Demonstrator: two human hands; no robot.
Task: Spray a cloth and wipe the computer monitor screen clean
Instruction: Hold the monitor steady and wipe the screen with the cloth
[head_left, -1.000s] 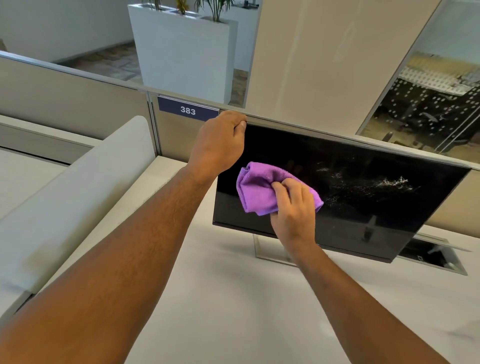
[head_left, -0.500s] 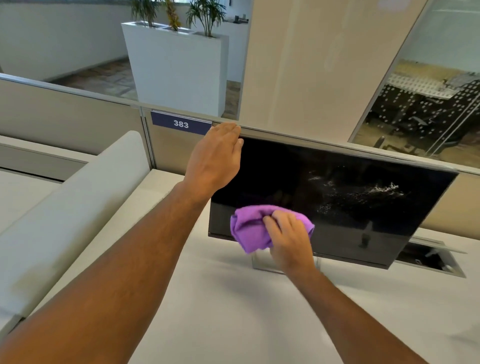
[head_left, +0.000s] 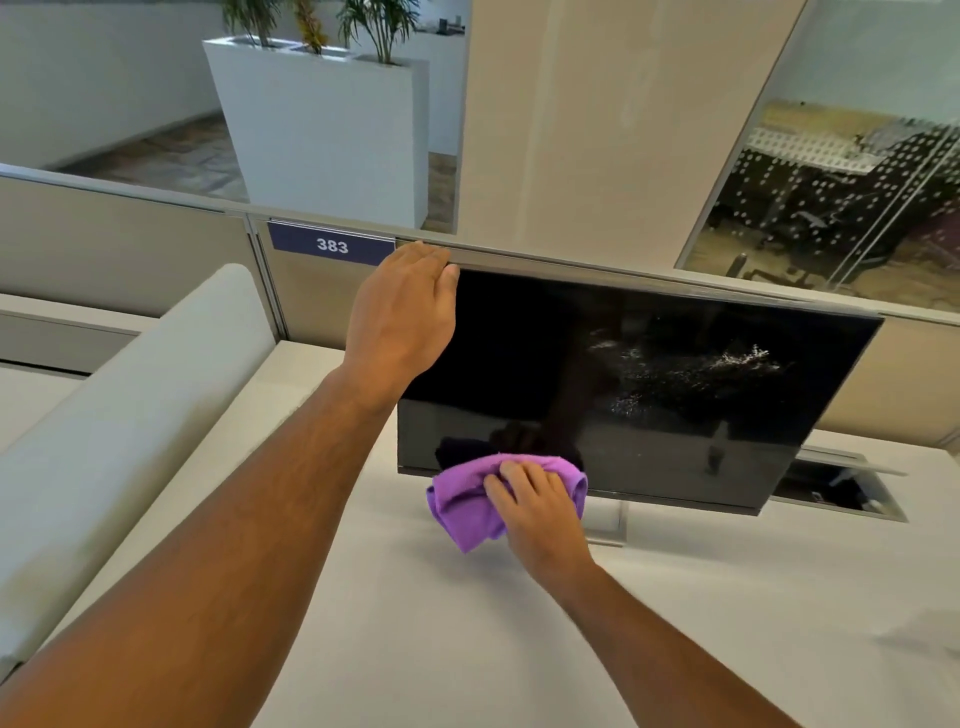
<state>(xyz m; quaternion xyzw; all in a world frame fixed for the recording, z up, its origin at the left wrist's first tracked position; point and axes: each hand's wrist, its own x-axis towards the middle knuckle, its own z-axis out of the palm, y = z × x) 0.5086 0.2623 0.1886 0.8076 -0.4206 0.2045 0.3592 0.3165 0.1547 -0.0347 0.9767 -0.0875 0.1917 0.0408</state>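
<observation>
Pressing purple cloth on wide, back-tilted monitor's bottom edge.

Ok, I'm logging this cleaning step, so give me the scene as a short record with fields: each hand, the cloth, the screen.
left hand: laid over the monitor's top left corner, fingers hooked on the top edge
right hand: presses the purple cloth at the bottom edge
purple cloth: bunched, partly hanging below the bezel
monitor: screen off, tilted, white specks on its right half
desk: white
</observation>
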